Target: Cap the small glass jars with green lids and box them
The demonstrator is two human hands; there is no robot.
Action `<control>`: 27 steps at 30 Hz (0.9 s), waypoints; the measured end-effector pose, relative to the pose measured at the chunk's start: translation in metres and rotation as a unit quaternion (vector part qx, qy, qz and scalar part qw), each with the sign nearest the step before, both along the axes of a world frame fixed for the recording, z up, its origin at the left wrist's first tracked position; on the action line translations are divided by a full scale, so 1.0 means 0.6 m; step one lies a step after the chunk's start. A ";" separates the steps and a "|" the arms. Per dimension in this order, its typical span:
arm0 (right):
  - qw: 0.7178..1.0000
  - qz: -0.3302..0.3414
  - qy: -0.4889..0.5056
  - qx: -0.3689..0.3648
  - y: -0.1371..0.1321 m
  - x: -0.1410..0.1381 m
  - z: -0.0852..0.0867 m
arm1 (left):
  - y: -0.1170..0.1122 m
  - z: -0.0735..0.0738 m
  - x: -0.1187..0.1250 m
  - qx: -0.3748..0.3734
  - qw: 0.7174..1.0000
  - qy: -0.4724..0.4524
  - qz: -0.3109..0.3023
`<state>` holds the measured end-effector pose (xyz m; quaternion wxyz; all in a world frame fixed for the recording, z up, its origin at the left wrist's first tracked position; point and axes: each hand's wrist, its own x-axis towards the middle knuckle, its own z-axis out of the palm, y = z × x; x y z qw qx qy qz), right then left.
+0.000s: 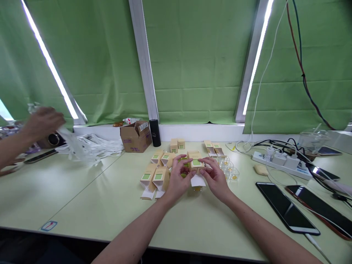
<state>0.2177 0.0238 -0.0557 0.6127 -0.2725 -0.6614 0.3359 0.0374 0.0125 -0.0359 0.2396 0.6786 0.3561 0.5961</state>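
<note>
A small tan carton with a green square label is held between my two hands, its white end flap hanging open toward me. My left hand pinches its left side, and my right hand grips the right side with thumb and fingers. Left of my left hand stand several similar tan cartons, the front ones with white flaps out on the table. Just beyond my right hand sit small clear containers with yellow bits in them. Something yellowish shows partly below the held carton's flap; I cannot make it out.
More cartons stand farther back. A cardboard box and a black cylinder are near the wall. Phones, cables and a power strip lie right. At left, another person's hand moves over white plastic strips.
</note>
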 end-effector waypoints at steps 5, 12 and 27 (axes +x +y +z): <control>1.000 -0.013 0.013 -0.010 -0.001 -0.001 0.006 | -0.003 0.001 -0.006 -0.002 1.000 0.026 -0.016; 0.998 -0.014 0.034 -0.046 0.000 0.004 0.012 | -0.006 0.000 -0.017 -0.010 0.993 0.071 -0.097; 0.998 0.004 0.030 -0.054 -0.005 0.005 0.013 | -0.014 0.008 -0.009 -0.045 0.993 0.059 -0.088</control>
